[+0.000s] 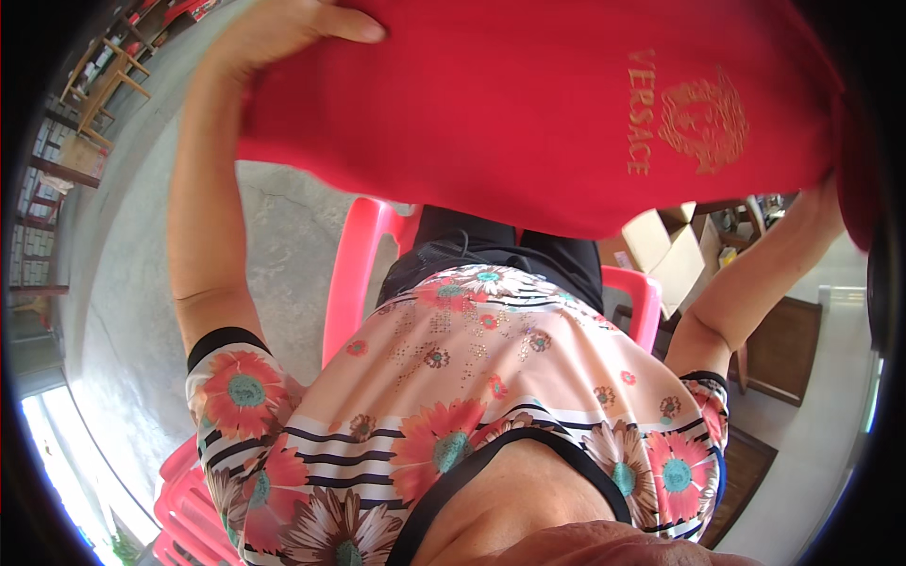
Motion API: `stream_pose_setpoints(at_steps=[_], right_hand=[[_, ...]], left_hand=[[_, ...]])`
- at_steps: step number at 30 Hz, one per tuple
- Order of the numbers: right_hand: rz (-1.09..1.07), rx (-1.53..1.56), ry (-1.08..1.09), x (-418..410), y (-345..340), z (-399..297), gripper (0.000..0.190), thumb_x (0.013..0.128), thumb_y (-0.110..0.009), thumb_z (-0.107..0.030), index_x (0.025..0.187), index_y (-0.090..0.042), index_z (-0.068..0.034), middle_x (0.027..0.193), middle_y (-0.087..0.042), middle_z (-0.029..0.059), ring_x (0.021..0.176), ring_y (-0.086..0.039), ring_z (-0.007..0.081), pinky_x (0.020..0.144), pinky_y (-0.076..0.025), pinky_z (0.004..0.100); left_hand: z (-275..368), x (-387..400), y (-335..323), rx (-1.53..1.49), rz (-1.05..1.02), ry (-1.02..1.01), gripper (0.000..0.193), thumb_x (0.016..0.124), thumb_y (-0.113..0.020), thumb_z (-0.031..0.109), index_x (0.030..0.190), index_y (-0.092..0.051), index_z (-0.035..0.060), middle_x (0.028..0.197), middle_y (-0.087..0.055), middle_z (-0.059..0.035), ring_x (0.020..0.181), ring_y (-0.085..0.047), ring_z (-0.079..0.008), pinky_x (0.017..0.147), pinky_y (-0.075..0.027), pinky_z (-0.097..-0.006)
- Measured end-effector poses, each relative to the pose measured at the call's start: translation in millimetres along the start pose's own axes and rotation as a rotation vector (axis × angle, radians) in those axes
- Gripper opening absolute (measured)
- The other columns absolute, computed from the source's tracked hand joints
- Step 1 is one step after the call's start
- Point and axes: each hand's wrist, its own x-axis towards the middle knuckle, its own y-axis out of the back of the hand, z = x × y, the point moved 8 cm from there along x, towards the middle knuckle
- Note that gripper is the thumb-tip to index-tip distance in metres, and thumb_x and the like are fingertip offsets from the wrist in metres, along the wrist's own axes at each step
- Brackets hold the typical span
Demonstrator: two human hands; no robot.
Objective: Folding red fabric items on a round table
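A large piece of red fabric (460, 106) with a gold printed emblem and brand lettering, Versace, stretches across the top of the view, raised above my lap. My left hand (304, 28) grips its edge at the upper left, the thumb lying on the front of the fabric. At the right, my other forearm reaches up to the fabric's far end, and my right hand is hidden behind the red cloth there. The fabric's lower edge hangs in a curve over my dark trousers (495, 233).
I sit on a pink plastic armchair (354, 269). More pink chairs (195, 502) stand behind at lower left. An opened cardboard box (672, 255) and brown wooden furniture (782, 347) are at the right. A wooden chair (106, 85) stands at upper left on the concrete floor (127, 269).
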Motion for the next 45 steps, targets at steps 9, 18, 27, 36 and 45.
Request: stream_pose_setpoints(at_steps=[9,18,27,36,45], right_hand=[[-0.057,0.297,-0.479,31,-74,230,0.04,0.087,-0.07,-0.016,0.121,-0.058,0.001,0.107,-0.067,0.0118,0.093,-0.066,0.0218,0.08,-0.055,0.0344],[-0.093,-0.964,-0.092,-36,-108,216,0.087,0.077,-0.073,-0.05,0.143,-0.04,-0.004,0.139,-0.049,0.0228,0.132,-0.044,0.036,0.106,-0.04,0.0431],[-0.808,-0.678,0.369,-204,-371,104,0.061,0.092,-0.053,-0.053,0.142,-0.044,-0.018,0.148,-0.04,0.013,0.139,-0.034,0.0341,0.106,-0.031,0.0596],[-0.923,-1.326,0.086,-118,-270,205,0.054,0.094,-0.044,-0.054,0.143,-0.044,-0.032,0.155,-0.034,-0.0014,0.144,-0.028,0.0243,0.109,-0.02,0.0672],[-0.832,-0.975,0.392,-49,-249,215,0.044,0.089,-0.058,-0.017,0.133,-0.052,-0.014,0.136,-0.051,0.0109,0.126,-0.048,0.0333,0.104,-0.041,0.0406]], left_hand=[[-108,141,38,0.698,-0.187,0.425,0.057,0.072,-0.078,0.006,0.125,-0.056,0.0028,0.117,-0.063,-0.0075,0.108,-0.06,-0.024,0.093,-0.049,-0.0408],[-188,144,-86,1.137,0.13,0.184,0.073,0.086,-0.063,0.053,0.147,-0.035,0.0224,0.149,-0.037,-0.0178,0.141,-0.03,-0.037,0.11,-0.025,-0.06],[-176,75,-99,1.132,0.289,0.114,0.067,0.091,-0.051,0.059,0.145,-0.04,0.0199,0.148,-0.036,-0.019,0.14,-0.029,-0.0398,0.109,-0.021,-0.0638],[-224,10,25,1.28,0.399,0.316,0.059,0.095,-0.045,0.058,0.145,-0.041,0.0273,0.156,-0.027,-0.007,0.144,-0.023,-0.0335,0.109,-0.024,-0.0659],[-237,18,91,1.04,0.448,0.192,0.045,0.096,-0.055,0.037,0.138,-0.048,0.0224,0.144,-0.044,-0.0067,0.136,-0.037,-0.0293,0.105,-0.029,-0.0633]])
